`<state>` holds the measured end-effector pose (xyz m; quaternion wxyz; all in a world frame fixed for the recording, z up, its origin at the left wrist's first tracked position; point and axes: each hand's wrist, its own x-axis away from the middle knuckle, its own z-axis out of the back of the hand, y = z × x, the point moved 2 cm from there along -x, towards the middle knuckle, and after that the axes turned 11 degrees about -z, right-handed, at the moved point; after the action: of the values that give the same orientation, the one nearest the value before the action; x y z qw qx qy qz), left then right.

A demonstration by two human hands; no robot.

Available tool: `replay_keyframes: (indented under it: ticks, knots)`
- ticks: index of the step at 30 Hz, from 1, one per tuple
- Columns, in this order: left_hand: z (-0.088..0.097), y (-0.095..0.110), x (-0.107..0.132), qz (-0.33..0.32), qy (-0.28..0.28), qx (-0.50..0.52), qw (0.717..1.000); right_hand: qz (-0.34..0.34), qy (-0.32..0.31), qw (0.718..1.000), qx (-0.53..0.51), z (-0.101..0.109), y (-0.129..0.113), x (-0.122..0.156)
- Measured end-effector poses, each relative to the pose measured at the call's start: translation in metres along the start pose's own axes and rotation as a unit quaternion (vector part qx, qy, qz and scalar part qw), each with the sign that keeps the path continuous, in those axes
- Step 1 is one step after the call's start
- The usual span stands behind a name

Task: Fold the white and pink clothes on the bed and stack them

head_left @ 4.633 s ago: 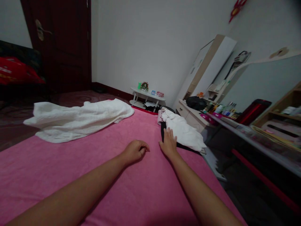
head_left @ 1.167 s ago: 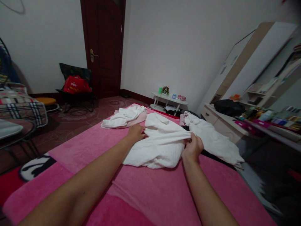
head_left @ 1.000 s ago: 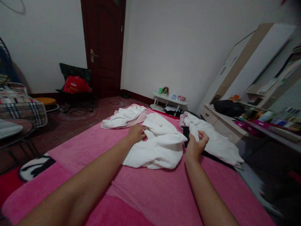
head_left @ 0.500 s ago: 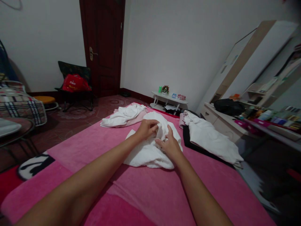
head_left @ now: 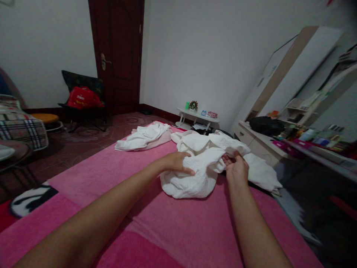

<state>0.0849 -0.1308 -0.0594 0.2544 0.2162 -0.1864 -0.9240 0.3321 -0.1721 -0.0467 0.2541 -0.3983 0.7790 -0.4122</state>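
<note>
A crumpled white garment (head_left: 195, 175) lies in the middle of the pink blanket (head_left: 173, 227) on the bed. My left hand (head_left: 178, 165) rests on its left side, fingers laid over the cloth and gripping it. My right hand (head_left: 237, 168) is closed on a fold at the garment's right edge, lifting that part slightly. A second white garment (head_left: 145, 134) lies further back on the left. Behind my right hand a third white garment (head_left: 262, 175) lies on the bed's right side over something dark.
A small white table (head_left: 196, 116) with trinkets stands past the foot of the bed. A dresser (head_left: 259, 141) with a black bag and bottles runs along the right. A dark door (head_left: 117, 56) and a chair with a red bag (head_left: 82, 98) are at the left.
Both hands were together on top of the white garment half a second ago. My right hand has moved to the right, pulling a fold outward, and the garment has spread wider.
</note>
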Motion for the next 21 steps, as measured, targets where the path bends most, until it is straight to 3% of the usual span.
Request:
replay_keyframes:
  ticks: [2,3,4,6,9,12,14,16,19,21]
  knots:
    - [-0.002,0.0,0.0,-0.01,-0.044,-0.008,0.999,0.011,0.078,0.995,-0.061,0.005,-0.007,0.0]
    - [0.0,-0.001,-0.001,-0.006,-0.032,-0.013,0.999,0.032,0.111,0.99,-0.081,0.007,-0.012,0.0]
    - [0.004,-0.002,-0.001,0.001,0.006,-0.02,1.0,0.052,0.13,0.985,-0.099,0.01,-0.016,0.0]
    - [0.019,-0.008,-0.002,0.01,0.132,-0.035,0.991,0.1,0.162,0.976,-0.107,0.017,-0.024,-0.003]
    - [0.042,-0.017,0.002,0.009,0.315,-0.065,0.947,0.153,0.19,0.968,-0.06,0.029,-0.034,-0.006]
    - [0.054,-0.023,0.007,0.039,0.384,-0.066,0.92,0.23,0.204,0.949,0.074,0.027,-0.041,0.0]
    - [0.054,-0.019,0.008,0.05,0.394,-0.047,0.916,0.284,0.158,0.923,0.205,0.011,-0.041,0.011]
    - [0.051,-0.01,0.006,0.031,0.386,-0.024,0.922,0.293,0.033,0.898,0.325,-0.012,-0.034,0.025]
    - [0.046,0.01,0.001,-0.026,0.354,0.034,0.934,0.277,-0.16,0.82,0.475,-0.044,-0.012,0.048]
    - [0.047,0.023,0.0,-0.065,0.314,0.085,0.943,0.255,-0.226,0.769,0.541,-0.053,0.001,0.057]
